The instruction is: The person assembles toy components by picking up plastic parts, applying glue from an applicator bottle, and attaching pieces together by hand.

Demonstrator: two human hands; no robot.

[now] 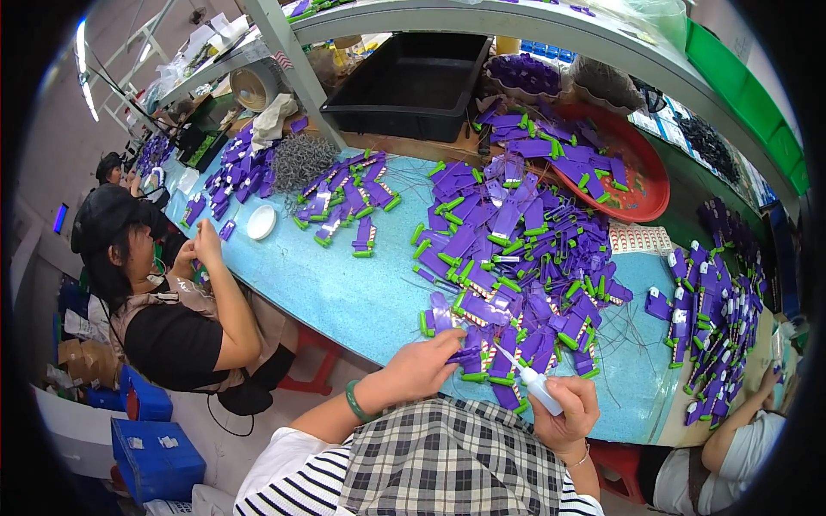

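Observation:
My right hand [570, 414] is wrapped round a small white squeeze bottle [539, 389], its thin nozzle tilted up and left over the purple parts. With its fingertips, my left hand [422, 368] pinches a purple plastic part [465, 354] at the near edge of the pile. Just beyond both hands spreads a big pile of purple plastic parts with bright green ends [525, 232]. Some of them carry red-and-white striped stickers. The nozzle tip is close to the held part; whether they touch I cannot tell.
A red round tray [658, 193] and a sticker sheet [641, 240] lie beyond the pile. A black bin [413, 116] stands under the shelf frame [297, 73]. One co-worker [185, 318] sits at the left, another [718, 460] at the right beside more purple parts [710, 318].

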